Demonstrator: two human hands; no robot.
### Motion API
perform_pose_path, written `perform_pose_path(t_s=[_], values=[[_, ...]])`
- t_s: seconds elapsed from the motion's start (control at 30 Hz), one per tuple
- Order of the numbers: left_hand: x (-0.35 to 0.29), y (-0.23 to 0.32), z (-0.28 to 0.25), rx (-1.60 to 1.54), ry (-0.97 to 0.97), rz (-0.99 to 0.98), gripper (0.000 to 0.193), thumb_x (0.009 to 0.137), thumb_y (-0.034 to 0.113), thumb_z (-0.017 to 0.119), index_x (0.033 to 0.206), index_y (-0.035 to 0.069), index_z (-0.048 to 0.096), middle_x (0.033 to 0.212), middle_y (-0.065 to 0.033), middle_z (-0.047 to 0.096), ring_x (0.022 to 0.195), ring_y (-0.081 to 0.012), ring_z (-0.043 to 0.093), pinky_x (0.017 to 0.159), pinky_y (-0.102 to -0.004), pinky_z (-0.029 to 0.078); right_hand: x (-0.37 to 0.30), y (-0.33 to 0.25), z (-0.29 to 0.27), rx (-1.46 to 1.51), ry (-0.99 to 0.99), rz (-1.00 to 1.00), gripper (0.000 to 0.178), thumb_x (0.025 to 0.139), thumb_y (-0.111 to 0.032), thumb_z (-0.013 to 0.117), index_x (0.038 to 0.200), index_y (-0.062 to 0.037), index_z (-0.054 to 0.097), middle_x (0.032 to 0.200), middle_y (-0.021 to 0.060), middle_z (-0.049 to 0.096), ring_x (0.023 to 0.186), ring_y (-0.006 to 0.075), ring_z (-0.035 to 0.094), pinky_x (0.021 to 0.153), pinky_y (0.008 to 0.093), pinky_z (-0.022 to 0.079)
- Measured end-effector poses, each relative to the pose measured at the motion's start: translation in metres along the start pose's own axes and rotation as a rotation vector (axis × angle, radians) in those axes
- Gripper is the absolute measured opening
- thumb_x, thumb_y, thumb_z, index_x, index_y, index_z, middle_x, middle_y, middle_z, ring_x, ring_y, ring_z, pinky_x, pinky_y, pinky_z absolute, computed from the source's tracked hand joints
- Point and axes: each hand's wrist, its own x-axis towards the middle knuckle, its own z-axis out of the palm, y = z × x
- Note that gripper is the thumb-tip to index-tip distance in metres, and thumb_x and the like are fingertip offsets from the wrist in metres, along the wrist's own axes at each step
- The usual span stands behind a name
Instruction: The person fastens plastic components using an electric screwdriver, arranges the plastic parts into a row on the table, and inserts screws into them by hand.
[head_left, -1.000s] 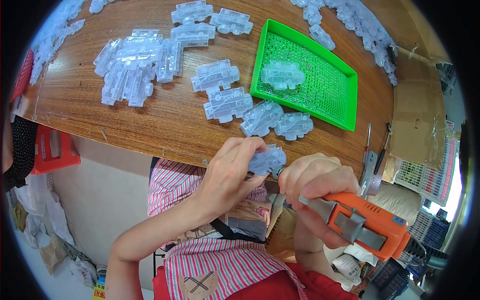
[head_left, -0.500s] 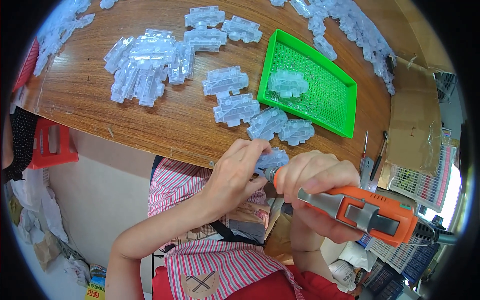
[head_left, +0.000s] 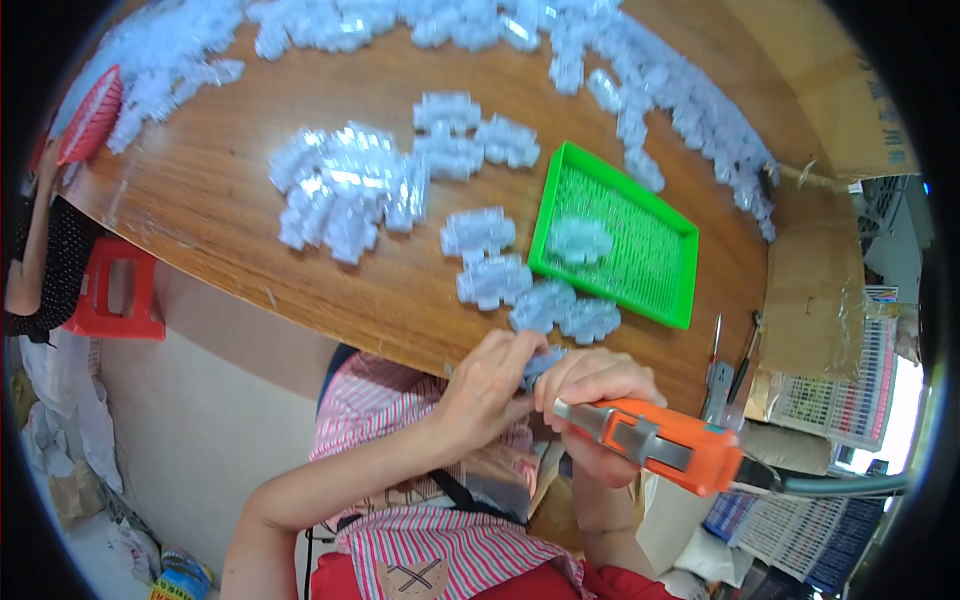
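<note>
At the table's front edge my left hand (head_left: 485, 392) has its fingers closed on a clear plastic casing (head_left: 541, 366), shaped like a small car. Most of that casing is hidden by both hands. My right hand (head_left: 603, 384) is wrapped around an orange electric screwdriver (head_left: 665, 445) with a grey lever and a cable at its rear. Its tip points at the held casing, but my fingers cover the tip, so contact cannot be seen. Just beyond my hands lie more clear casings (head_left: 541, 305). A green tray (head_left: 692, 275) holds small screws and one casing (head_left: 580, 240).
A pile of casings (head_left: 345, 185) sits mid-table, with heaps of them (head_left: 690, 110) along the far edge. Two slim tools (head_left: 742, 360) lie at right near a cardboard box (head_left: 812, 310). At far left another person's arm (head_left: 38, 240) reaches to a pink basket (head_left: 92, 115) above a red stool (head_left: 120, 290).
My view has shifted, so the table sits lower and more of its far heaps show. The screwdriver's rear has swung inward and looks shorter. Both hands keep their holds.
</note>
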Motion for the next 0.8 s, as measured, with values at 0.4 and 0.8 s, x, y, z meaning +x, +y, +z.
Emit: perform_pose_path(t_s=[0.4,0.8], values=[[0.022,0.028,-0.044,0.268,-0.014,0.091,0.067,0.069,0.021,0.084,0.127,0.004,0.053,0.102,-0.0135,0.061,0.099,-0.0325,0.056,0.089,-0.042,0.047,0.083,-0.025,-0.074,-0.206,0.306,0.014,0.031,0.097,-0.026,0.061,0.116,-0.0015,0.054,0.087,0.0052,0.063,0.081,0.0138,0.062,0.076,0.0311,0.05],[0.09,-0.011,-0.097,0.473,-0.49,0.246,0.061,0.069,0.026,0.083,0.119,0.013,0.051,0.144,-0.0251,0.034,0.143,-0.0484,0.018,0.117,-0.0561,0.02,0.001,-0.003,-0.053,-1.17,-0.129,-0.049,0.05,0.078,-0.009,0.067,0.126,-0.0054,0.052,0.12,0.0141,0.056,0.111,0.0347,0.051,0.097,0.0446,0.042]])
